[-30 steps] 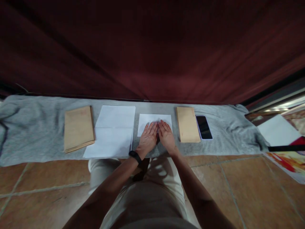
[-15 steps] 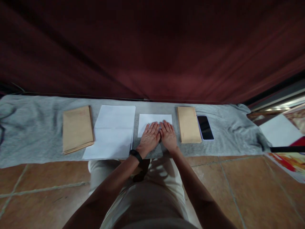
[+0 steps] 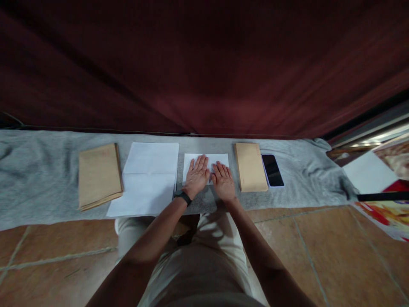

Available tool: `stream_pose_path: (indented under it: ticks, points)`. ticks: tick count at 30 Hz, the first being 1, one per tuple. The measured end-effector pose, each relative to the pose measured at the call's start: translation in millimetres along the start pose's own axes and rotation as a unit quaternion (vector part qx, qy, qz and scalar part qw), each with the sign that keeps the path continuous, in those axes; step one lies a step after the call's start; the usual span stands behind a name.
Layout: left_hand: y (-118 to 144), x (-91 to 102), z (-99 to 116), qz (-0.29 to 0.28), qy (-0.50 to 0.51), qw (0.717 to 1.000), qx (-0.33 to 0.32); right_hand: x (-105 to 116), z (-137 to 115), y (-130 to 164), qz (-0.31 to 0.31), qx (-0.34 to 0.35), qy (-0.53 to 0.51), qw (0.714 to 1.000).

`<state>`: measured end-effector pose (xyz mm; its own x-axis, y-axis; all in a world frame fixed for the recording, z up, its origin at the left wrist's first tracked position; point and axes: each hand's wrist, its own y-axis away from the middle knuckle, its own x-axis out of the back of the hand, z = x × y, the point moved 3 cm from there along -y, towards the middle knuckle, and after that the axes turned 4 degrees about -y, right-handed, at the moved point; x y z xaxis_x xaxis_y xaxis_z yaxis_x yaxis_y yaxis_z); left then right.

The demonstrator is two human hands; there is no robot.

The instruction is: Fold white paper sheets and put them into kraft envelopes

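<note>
A small white rectangle of paper (image 3: 209, 157), likely a folded sheet, lies on the grey cloth in front of me. My left hand (image 3: 197, 174) rests flat on its left half, fingers stretched out toward the far edge. On the right half lies my right hand (image 3: 223, 181), palm down with fingers slightly spread. Both hands cover much of the paper's near edge. Left of it are larger white sheets (image 3: 148, 183) with a crease across the top one. To the right is a stack of narrow brown envelopes (image 3: 251, 167).
Wider brown envelopes (image 3: 99, 175) are stacked at the left, touching the white sheets. A phone (image 3: 272, 170) lies beside the narrow envelopes. Grey cloth (image 3: 306, 175) covers the narrow bench, and a dark red curtain (image 3: 204, 85) hangs behind it.
My left hand has slid slightly away from me across the paper, and a gap has opened between my hands. The camera view has shifted slightly.
</note>
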<state>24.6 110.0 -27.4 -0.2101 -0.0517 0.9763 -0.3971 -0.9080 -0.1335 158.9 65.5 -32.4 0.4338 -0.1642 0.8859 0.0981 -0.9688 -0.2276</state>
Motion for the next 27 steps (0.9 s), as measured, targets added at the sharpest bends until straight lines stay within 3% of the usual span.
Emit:
stream_pose_path:
  ticks: [14,21,27]
  points:
    - [12.4,4.6,-24.5,0.019,-0.008,0.997,0.068,8.7,14.0,8.6,0.042,-0.047,-0.009,0.998]
    - [8.8,3.1,-6.0,-0.007,-0.006,1.0,0.028,-1.2,-11.6,-31.8,-0.007,0.03,-0.047,0.998]
    - [3.6,-1.8,-9.0,-0.025,-0.023,0.999,0.035,-16.4,-23.5,-53.3,-0.033,0.052,-0.051,0.997]
